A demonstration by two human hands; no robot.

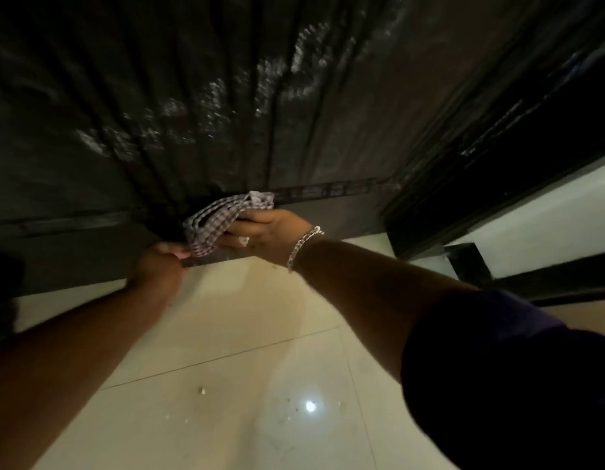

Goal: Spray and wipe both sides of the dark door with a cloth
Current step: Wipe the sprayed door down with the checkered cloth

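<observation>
The dark door (226, 96) is seen from close up, filling the top of the view, its face grooved with vertical lines and speckled with wet, shiny patches. A horizontal rail runs low across it, with pale floor tile under the bottom edge. The checkered cloth (219, 218) is bunched up, kept right against the door's lower part.

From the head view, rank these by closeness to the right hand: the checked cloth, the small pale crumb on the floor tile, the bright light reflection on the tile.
From the right hand:
1. Checked grey-and-white cloth, gripped in it, against the dark door.
2. Small pale crumb, on the floor below-left.
3. Bright light reflection, on the glossy tile; only slightly farther than the crumb.
</observation>
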